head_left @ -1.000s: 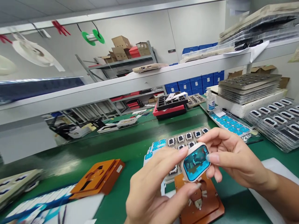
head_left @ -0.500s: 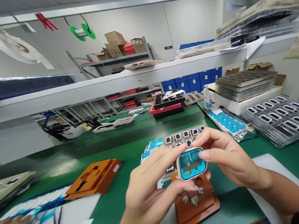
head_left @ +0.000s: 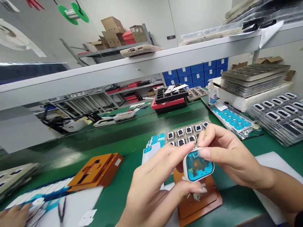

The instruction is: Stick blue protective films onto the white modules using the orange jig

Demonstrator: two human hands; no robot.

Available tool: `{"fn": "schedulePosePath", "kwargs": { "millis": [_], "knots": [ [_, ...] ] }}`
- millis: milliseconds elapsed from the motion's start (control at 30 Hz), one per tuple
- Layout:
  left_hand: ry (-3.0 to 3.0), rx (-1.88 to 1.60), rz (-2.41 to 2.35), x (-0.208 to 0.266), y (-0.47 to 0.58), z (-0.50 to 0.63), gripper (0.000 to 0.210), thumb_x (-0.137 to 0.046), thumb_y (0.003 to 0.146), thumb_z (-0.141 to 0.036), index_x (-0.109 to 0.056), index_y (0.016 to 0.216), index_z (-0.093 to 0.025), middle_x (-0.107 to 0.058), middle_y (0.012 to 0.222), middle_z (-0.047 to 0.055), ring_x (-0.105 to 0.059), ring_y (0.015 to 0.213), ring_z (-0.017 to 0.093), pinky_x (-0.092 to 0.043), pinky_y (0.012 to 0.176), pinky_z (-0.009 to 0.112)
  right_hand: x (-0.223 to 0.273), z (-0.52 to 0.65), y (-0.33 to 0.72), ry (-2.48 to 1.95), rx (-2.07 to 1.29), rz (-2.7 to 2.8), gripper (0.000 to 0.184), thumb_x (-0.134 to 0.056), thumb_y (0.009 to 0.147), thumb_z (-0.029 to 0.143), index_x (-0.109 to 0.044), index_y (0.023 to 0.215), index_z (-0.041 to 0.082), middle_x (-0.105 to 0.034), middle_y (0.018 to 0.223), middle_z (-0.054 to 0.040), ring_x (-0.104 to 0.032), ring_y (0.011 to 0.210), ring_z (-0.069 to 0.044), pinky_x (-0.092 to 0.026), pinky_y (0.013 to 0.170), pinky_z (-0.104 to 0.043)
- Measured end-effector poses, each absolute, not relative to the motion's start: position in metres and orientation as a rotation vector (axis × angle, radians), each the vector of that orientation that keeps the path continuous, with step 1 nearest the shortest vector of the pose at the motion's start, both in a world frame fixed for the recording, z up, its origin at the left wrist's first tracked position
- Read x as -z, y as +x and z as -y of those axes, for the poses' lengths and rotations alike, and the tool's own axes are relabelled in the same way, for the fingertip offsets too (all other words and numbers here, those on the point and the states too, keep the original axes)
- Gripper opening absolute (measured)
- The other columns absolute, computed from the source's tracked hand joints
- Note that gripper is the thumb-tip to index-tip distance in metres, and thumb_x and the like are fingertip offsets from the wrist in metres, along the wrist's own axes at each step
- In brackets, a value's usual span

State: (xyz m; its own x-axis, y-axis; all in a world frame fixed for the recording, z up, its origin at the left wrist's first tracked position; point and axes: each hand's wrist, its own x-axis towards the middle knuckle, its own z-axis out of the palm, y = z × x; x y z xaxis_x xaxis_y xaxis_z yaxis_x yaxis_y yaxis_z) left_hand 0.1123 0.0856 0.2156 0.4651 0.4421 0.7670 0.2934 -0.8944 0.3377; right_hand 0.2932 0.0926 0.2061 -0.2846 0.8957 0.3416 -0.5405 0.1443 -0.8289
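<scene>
Between my hands is a smartwatch case (head_left: 200,167) with a pale rim and a shiny blue film over its face. My left hand (head_left: 151,183) grips it from the left, index finger along the top and thumb under the lower edge. From the right, my right hand (head_left: 229,157) holds the upper edge, its thumb lying on a corner of the blue face and its index finger bent behind. Below the case is an orange fixture block (head_left: 199,206) with small whitish scraps on it, partly hidden by my left hand.
Behind my hands lie a tray of watch cases (head_left: 181,133) and blue film sheets (head_left: 153,142). Another orange fixture (head_left: 94,171) stands left. A co-worker's hand (head_left: 14,216) and tweezers (head_left: 62,209) are at lower left. Stacked clear trays (head_left: 281,119) sit right, near a pump bottle (head_left: 212,93).
The watch case has shifted slightly right in view and tilted a little. My right thumb has slid toward the top edge of the face. The co-worker's hand now shows more.
</scene>
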Motion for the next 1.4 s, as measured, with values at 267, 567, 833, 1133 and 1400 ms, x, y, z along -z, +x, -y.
{"fn": "schedulePosePath", "kwargs": {
  "millis": [267, 567, 833, 1133, 1400],
  "knots": [
    [2.539, -1.358, -0.633, -0.216, 0.11, -0.084, 0.051, -0.07, 0.089, -0.029, -0.056, 0.138, -0.03, -0.072, 0.09, 0.002, -0.063, 0.071, 0.014, -0.054, 0.058, 0.021, -0.203, -0.092, 0.294, -0.356, -1.421, 1.224, 0.023, -0.081, 0.077, 0.026, -0.058, 0.073, 0.019, -0.058, 0.071, 0.0028, -0.052, 0.063, -0.008, -0.044, 0.057, -0.019],
    [2.507, -1.394, -0.642, -0.212, 0.114, -0.085, 0.053, -0.07, 0.088, -0.03, -0.055, 0.139, -0.033, -0.072, 0.092, 0.002, -0.064, 0.069, 0.014, -0.056, 0.058, 0.021, -0.203, -0.092, 0.292, -0.361, -1.364, 1.221, 0.028, -0.081, 0.076, 0.028, -0.055, 0.072, 0.019, -0.059, 0.072, 0.0023, -0.054, 0.064, -0.009, -0.047, 0.057, -0.02],
    [2.509, -1.401, -0.598, -0.207, 0.114, -0.085, 0.055, -0.073, 0.086, -0.025, -0.056, 0.138, -0.028, -0.071, 0.098, 0.003, -0.064, 0.076, 0.013, -0.055, 0.063, 0.02, -0.205, -0.091, 0.289, -0.355, -1.342, 1.207, 0.032, -0.083, 0.074, 0.028, -0.052, 0.071, 0.019, -0.052, 0.068, 0.005, -0.049, 0.059, -0.006, -0.044, 0.054, -0.017],
    [2.439, -1.468, -0.786, -0.207, 0.121, -0.073, 0.048, -0.073, 0.086, -0.029, -0.061, 0.133, -0.028, -0.072, 0.095, 0.004, -0.065, 0.078, 0.015, -0.056, 0.064, 0.023, -0.205, -0.092, 0.288, -0.388, -1.322, 1.226, 0.036, -0.083, 0.073, 0.035, -0.05, 0.07, 0.02, -0.052, 0.067, 0.0045, -0.048, 0.059, -0.008, -0.043, 0.053, -0.019],
    [2.423, -1.464, -0.779, -0.208, 0.122, -0.072, 0.046, -0.072, 0.087, -0.026, -0.062, 0.131, -0.027, -0.072, 0.101, 0.004, -0.064, 0.078, 0.014, -0.055, 0.066, 0.023, -0.205, -0.092, 0.288, -0.341, -1.345, 1.227, 0.032, -0.082, 0.076, 0.029, -0.052, 0.071, 0.019, -0.051, 0.069, 0.0046, -0.049, 0.061, -0.007, -0.043, 0.055, -0.019]
  ]
}}
